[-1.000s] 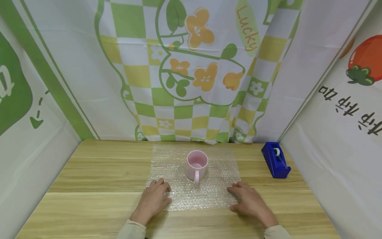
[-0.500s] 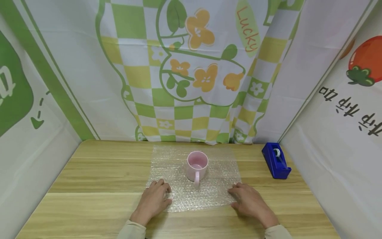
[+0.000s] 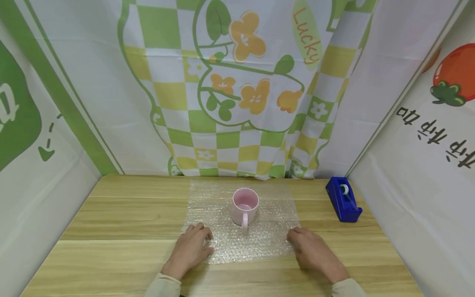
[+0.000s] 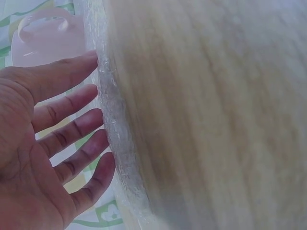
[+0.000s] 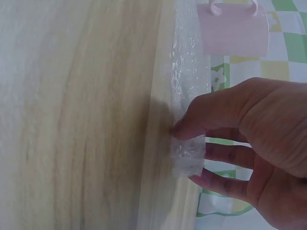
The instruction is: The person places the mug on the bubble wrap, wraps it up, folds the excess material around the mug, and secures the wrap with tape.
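Observation:
A pink mug (image 3: 241,211) stands upright on a flat sheet of clear bubble wrap (image 3: 256,244), its handle facing me in the head view. At the sheet's near left corner rests my left hand (image 3: 190,250). Its fingers are spread and fairly straight, with the tips (image 4: 91,115) touching the wrap in the left wrist view. On the opposite side, my right hand (image 3: 314,252) pinches the sheet's right edge, thumb (image 5: 192,122) on the near side and fingers beyond it. Part of that thumb's contact is shaded in the right wrist view.
A blue tape dispenser (image 3: 345,202) with a roll of tape stands at the table's back right. The wooden table (image 3: 122,247) is bordered by a patterned curtain (image 3: 230,144) behind and by white printed sheets at both sides.
My right hand has shifted slightly to the right, and its thumb has drawn in toward the fingers at the wrap's edge. The left hand and the mug have stayed in place.

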Demonstrator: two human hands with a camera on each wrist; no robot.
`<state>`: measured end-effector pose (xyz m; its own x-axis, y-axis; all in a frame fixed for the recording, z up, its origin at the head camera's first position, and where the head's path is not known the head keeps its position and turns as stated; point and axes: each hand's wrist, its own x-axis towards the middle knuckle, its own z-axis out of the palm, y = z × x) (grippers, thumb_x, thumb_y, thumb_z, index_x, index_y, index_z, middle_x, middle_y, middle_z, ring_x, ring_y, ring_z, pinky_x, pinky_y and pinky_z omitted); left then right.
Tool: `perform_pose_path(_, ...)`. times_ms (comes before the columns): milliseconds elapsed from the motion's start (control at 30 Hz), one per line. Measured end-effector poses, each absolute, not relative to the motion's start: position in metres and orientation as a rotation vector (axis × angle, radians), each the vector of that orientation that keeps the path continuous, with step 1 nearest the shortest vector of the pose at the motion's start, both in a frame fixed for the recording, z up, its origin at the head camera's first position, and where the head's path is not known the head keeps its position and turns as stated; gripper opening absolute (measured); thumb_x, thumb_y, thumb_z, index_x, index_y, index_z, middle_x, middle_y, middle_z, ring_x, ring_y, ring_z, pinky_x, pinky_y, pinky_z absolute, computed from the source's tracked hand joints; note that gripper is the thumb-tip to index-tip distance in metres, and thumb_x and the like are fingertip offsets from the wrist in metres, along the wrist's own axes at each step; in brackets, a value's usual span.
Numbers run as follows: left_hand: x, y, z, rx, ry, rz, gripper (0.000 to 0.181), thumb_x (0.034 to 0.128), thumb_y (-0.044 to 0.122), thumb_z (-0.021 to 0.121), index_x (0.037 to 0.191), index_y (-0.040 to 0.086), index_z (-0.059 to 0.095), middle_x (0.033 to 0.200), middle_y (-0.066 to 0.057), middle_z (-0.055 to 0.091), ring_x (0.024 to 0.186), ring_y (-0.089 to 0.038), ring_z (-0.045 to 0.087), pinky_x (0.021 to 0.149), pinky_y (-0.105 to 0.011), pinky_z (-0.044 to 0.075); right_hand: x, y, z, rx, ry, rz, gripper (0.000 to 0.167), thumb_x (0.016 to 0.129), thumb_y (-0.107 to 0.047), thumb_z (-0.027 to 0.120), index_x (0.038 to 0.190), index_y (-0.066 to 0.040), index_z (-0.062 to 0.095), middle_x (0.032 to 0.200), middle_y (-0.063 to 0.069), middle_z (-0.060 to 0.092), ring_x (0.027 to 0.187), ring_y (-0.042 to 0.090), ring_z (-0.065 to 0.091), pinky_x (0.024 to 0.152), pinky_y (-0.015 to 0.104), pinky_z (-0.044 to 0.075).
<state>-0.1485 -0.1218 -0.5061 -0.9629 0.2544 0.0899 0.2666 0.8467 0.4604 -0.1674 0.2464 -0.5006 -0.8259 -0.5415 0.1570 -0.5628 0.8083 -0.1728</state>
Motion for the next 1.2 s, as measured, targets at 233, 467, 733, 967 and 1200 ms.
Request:
perform_pose_path(233,-0.149,-0.121,-0.507,-0.431,-2.992,-0.749,0.031,0.0736,0.020,0.088,0.096,0.011,0.070,0.096,0.000,0.060,0.091,-0.022,0.054,0.077,-0.045,0.053,-0.168,0.251,-0.500,0.820,-2.831,0.388,0.035,0.070,0.010,0.064,0.098,-0.009,0.072,0.099,0.001,0.069,0.091,0.022,0.067,0.078,0.041,0.058)
perform_pose_path(467,-0.150,-0.121,-0.508,-0.423,-3.000,-0.754,0.030,0.0735,0.021,0.089,0.096,0.011,0.070,0.095,0.000,0.060,0.090,-0.022,0.054,0.076,-0.045,0.053,-0.175,0.252,-0.493,0.728,-2.830,0.480,0.032,0.077,0.007,0.068,0.107,-0.003,0.072,0.106,0.009,0.071,0.100,0.028,0.066,0.088,0.044,0.057)
perform_pose_path(733,-0.150,-0.122,-0.509,-0.421,-2.993,-0.757,0.030,0.0729,0.021,0.089,0.095,0.011,0.070,0.094,0.001,0.059,0.089,-0.022,0.054,0.075,-0.044,0.052,-0.176,0.254,-0.475,0.840,-2.790,0.531,0.052,0.066,0.015,0.074,0.114,-0.005,0.068,0.113,0.008,0.064,0.108,0.030,0.061,0.090,0.046,0.056)
perform_pose_path(967,-0.151,-0.122,-0.509,-0.417,-2.990,-0.759,0.030,0.0731,0.021,0.088,0.095,0.011,0.070,0.094,0.000,0.060,0.090,-0.022,0.054,0.076,-0.046,0.052,-0.177,0.251,-0.463,0.855,-2.757,0.586,0.057,0.065,0.013,0.085,0.115,-0.008,0.068,0.118,0.007,0.061,0.112,0.030,0.060,0.090,0.046,0.056)
perform_pose_path(1200,-0.151,-0.122,-0.507,-0.418,-2.995,-0.762,0.031,0.0731,0.021,0.089,0.096,0.011,0.070,0.095,0.000,0.060,0.090,-0.022,0.054,0.077,-0.046,0.052,-0.186,0.247,-0.456,0.949,-2.510,0.635,0.048,0.065,0.025,0.075,0.099,-0.009,0.072,0.104,0.002,0.068,0.097,0.023,0.067,0.078,0.039,0.059)
